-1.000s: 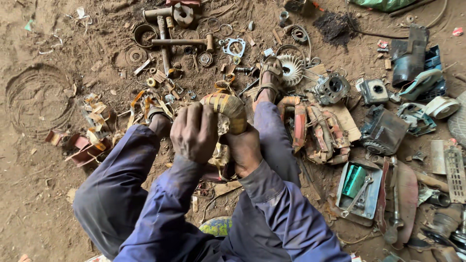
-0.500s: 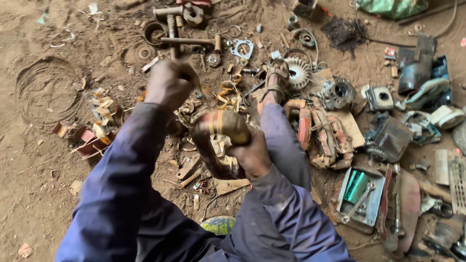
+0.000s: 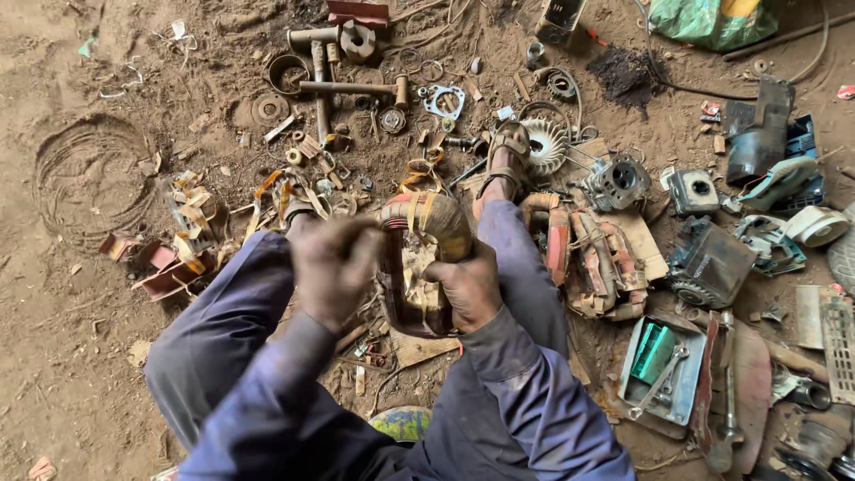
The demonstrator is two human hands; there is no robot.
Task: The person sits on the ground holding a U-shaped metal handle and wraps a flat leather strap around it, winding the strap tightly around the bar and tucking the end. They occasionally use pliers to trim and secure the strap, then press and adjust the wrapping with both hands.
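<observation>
The right hand (image 3: 465, 287) clamps a rusty motor stator with tape-wrapped copper windings (image 3: 417, 260), its fingers wrapped tight around the right side of the winding loop, just below the bend. The stator stands upright between the person's knees, close above the dirt floor (image 3: 71, 294). The left hand (image 3: 331, 265) is at the stator's left side, blurred — whether its fingers are pinching a strand or are spread I cannot tell.

To do this well, the holding hand looks best kept low and firm on the iron so the piece cannot twist, with the working hand pulling in line with the coil rather than across it — a sideways tug would likely snap thin wire or cut the skin. A sandalled foot (image 3: 504, 162) lies just beyond the stator, and a heap of stripped orange-taped windings (image 3: 583, 258) lies beside the right knee, near enough to take loosened pieces.
</observation>
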